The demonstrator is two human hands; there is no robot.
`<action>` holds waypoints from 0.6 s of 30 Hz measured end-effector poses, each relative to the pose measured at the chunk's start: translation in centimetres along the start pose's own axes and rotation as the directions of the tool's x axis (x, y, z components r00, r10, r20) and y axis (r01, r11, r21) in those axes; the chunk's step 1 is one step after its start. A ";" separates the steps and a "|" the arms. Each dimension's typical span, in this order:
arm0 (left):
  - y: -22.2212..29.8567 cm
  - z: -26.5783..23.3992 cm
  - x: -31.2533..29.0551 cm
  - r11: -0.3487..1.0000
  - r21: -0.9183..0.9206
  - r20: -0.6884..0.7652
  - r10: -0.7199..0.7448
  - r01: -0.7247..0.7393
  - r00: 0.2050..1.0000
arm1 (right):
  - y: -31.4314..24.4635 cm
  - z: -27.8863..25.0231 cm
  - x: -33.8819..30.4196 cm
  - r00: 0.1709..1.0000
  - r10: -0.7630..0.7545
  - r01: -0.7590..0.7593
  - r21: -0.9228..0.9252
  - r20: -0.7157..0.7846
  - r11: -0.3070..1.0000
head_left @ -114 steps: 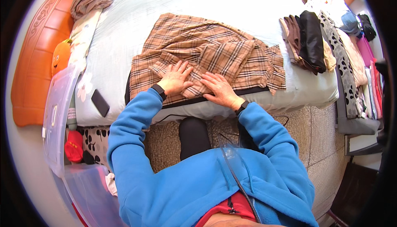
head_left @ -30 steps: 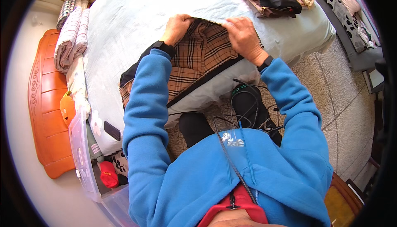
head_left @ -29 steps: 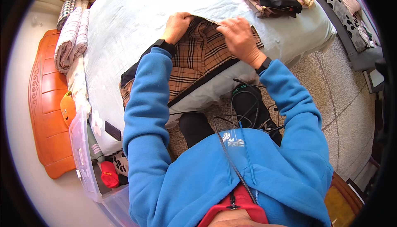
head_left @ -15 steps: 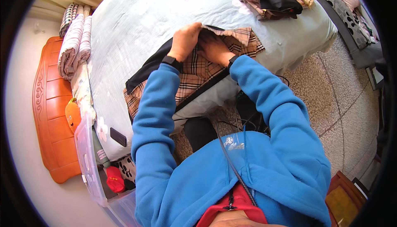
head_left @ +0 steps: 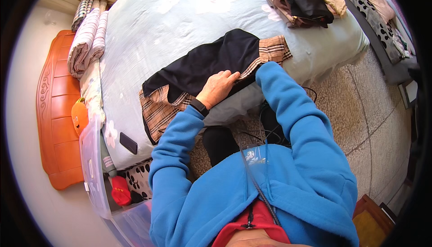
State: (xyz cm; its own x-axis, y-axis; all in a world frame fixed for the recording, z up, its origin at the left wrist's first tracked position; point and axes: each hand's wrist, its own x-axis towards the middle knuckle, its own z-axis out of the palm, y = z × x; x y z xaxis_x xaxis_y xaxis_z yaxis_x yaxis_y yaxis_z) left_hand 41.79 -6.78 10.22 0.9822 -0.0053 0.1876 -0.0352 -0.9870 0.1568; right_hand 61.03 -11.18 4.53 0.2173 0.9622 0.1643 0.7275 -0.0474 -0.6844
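A black garment with a tan plaid lining (head_left: 207, 58) lies spread along the near side of the bed, its black face folded over toward me. My left hand (head_left: 218, 88) is closed on the plaid-trimmed near edge, fingers pressed together, with a dark band on the wrist. My right hand is out of sight under the cloth, and only its blue sleeve (head_left: 270, 73) shows entering beside the plaid end. What the right fingers do is hidden.
The bed (head_left: 148, 35) has a pale floral sheet. A pile of folded dark clothes (head_left: 306, 1) sits at its far right, rolled quilts (head_left: 85, 44) at the left. Near the left edge are a phone (head_left: 128, 143) and a clear plastic bin (head_left: 92, 170). Cables (head_left: 252, 134) hang by my legs.
The garment's black side has been folded over toward me, covering much of the plaid. My left hand has come down to the near edge; my right hand has slipped under the cloth.
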 end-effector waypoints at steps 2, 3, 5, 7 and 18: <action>0.3 0.6 -1.3 0.992 0.102 -0.092 -0.070 0.079 0.993 | 0.6 -1.1 -1.8 0.999 0.033 -0.033 -0.025 0.000 0.999; 0.2 0.7 -2.0 0.988 0.121 -0.180 -0.073 0.096 0.981 | 0.9 -1.8 -2.8 0.999 0.053 -0.053 -0.040 0.004 0.998; -0.5 0.3 -3.9 0.971 0.181 -0.298 -0.094 0.153 0.950 | 1.7 -3.2 -4.9 0.995 0.093 -0.092 -0.078 0.019 0.993; -1.1 -0.3 -6.3 0.953 0.187 -0.290 -0.179 0.238 0.940 | 2.2 -4.3 -6.7 0.991 0.129 -0.125 -0.105 0.031 0.987; -7.4 -2.4 -16.8 0.731 0.489 -0.390 -0.303 0.475 0.869 | 6.6 -5.1 -13.0 0.839 0.469 -0.268 0.541 -0.276 0.797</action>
State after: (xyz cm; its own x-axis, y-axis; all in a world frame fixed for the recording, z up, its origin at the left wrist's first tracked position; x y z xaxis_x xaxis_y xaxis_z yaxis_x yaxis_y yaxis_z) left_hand 25.08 1.00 8.18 0.7926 0.3576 0.4939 0.5310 -0.8029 -0.2709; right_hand 66.34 -25.41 1.50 0.7033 0.7108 0.0130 0.1696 -0.1500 -0.9740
